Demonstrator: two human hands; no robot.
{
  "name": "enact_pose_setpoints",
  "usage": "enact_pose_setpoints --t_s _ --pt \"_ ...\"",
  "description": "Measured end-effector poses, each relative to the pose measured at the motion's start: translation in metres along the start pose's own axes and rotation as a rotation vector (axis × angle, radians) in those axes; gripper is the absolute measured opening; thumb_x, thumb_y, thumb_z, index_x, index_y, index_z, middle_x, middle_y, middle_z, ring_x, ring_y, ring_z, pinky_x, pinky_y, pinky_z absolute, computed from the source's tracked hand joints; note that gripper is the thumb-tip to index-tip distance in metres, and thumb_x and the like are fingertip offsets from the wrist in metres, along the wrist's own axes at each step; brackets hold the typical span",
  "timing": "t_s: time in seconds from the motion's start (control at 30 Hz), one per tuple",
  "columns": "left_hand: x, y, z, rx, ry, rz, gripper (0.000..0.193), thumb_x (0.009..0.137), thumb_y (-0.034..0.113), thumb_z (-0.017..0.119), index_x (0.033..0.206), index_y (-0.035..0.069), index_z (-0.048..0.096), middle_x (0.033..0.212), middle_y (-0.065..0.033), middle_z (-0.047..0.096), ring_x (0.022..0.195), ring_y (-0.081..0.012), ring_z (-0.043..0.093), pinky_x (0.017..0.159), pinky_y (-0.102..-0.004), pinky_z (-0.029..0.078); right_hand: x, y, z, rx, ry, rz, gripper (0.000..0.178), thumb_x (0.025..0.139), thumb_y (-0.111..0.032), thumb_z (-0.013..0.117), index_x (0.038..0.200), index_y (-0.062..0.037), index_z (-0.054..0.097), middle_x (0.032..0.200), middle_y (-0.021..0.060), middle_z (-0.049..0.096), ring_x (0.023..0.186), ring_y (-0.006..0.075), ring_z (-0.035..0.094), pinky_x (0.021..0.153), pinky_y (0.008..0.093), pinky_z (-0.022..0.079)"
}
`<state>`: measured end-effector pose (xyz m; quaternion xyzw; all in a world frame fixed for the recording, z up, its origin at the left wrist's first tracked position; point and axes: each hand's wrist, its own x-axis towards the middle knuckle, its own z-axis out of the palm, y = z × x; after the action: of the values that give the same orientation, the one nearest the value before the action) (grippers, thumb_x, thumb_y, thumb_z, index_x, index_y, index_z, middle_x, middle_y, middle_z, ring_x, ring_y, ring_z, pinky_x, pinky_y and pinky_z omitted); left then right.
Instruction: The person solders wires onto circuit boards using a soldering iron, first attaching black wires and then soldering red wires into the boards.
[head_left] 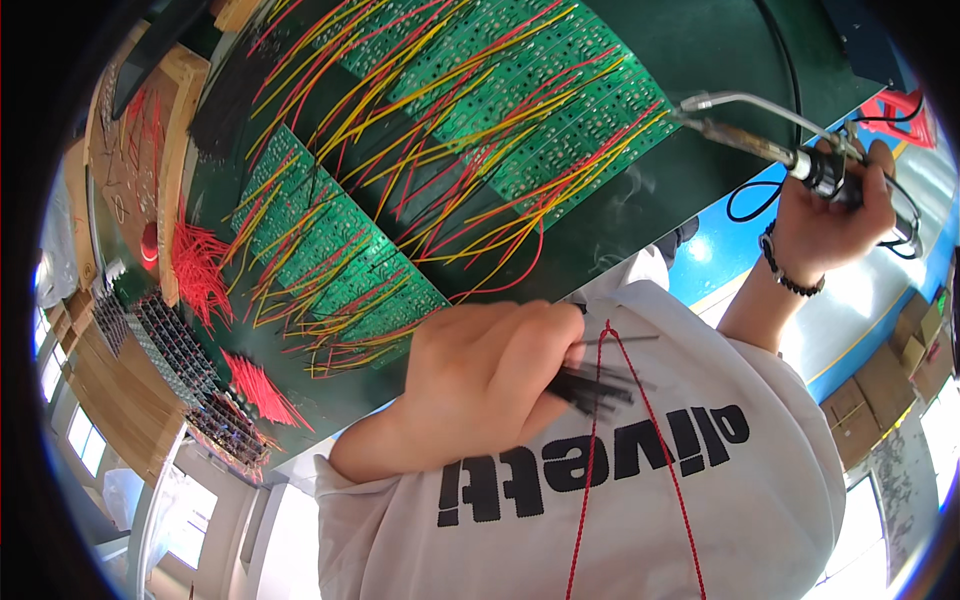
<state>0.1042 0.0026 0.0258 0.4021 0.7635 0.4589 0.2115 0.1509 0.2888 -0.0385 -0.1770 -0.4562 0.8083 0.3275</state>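
My right hand (pixel 838 215) grips a soldering iron (pixel 740 140) with a curved metal feed tube fixed alongside it. The iron's tip is at the right corner of a large panel of green circuit boards (pixel 600 130), by the ends of red and yellow wires. My left hand (pixel 490 370) is closed round a bundle of short black wires (pixel 590 390), held in front of my shirt and smeared by motion. A second green circuit board panel (pixel 340 250) lies to the left, just beyond that hand. Rows of red and yellow wires (pixel 440 130) stick out from both panels.
Both panels rest on a dark green tabletop (pixel 710 50). At the left are piles of red wires (pixel 203 265), a stack of dark components (pixel 175 340) and a wooden-edged tray (pixel 180 150). Black cable (pixel 795 60) runs across the right side. Cardboard boxes (pixel 870 400) stand at the far right.
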Motion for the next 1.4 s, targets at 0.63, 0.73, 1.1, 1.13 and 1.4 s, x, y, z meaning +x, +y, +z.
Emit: enact_pose_setpoints --t_s 0.63,0.73,1.1,1.13,1.4 --pt "-0.007 -0.046 0.029 0.487 0.671 0.086 0.011 0.067 0.008 0.068 0.073 0.003 0.06 0.069 -0.0048 0.063 0.052 -0.0145 0.056 0.043 -0.0213 0.043 -0.059 0.015 0.036 -0.274 -0.076 0.008 0.03 0.073 -0.013 0.059 0.07 -0.01 0.03 0.054 -0.0011 0.034 0.044 0.0042 0.026 0.04 0.0175 0.025" --pt "-0.007 -0.046 0.029 0.491 0.687 0.083 0.011 0.066 0.008 0.067 0.074 0.004 0.06 0.069 -0.0047 0.062 0.051 -0.0145 0.055 0.043 -0.0216 0.043 -0.061 0.016 0.036 -0.329 -0.071 0.014 0.031 0.072 -0.014 0.06 0.068 -0.0104 0.029 0.053 -0.0013 0.033 0.044 0.0043 0.025 0.039 0.0177 0.023" --pt "-0.007 -0.04 0.026 0.454 0.625 -0.011 0.009 0.067 0.0 0.066 0.071 -0.001 0.058 0.066 -0.0093 0.062 0.058 -0.0195 0.061 0.051 -0.0242 0.049 -0.06 0.017 0.021 -0.329 -0.197 0.105 0.022 0.078 -0.018 0.049 0.074 -0.0088 0.03 0.062 0.0019 0.04 0.051 0.007 0.034 0.048 0.0197 0.034" --pt "-0.007 -0.04 0.026 0.456 0.627 -0.014 0.009 0.067 0.0 0.066 0.071 -0.001 0.058 0.066 -0.0093 0.062 0.058 -0.0195 0.061 0.051 -0.0242 0.049 -0.059 0.017 0.022 -0.344 -0.209 0.108 0.02 0.078 -0.018 0.048 0.074 -0.0087 0.031 0.062 0.0014 0.039 0.051 0.0067 0.034 0.048 0.0197 0.034" --pt "-0.007 -0.041 0.026 0.469 0.619 -0.003 0.01 0.067 0.0 0.067 0.071 -0.001 0.058 0.066 -0.0086 0.062 0.056 -0.0191 0.06 0.05 -0.0242 0.049 -0.06 0.025 0.039 -0.315 -0.043 0.028 0.024 0.073 -0.008 0.057 0.067 -0.0073 0.033 0.053 -0.0012 0.036 0.043 0.0031 0.025 0.039 0.0173 0.021"
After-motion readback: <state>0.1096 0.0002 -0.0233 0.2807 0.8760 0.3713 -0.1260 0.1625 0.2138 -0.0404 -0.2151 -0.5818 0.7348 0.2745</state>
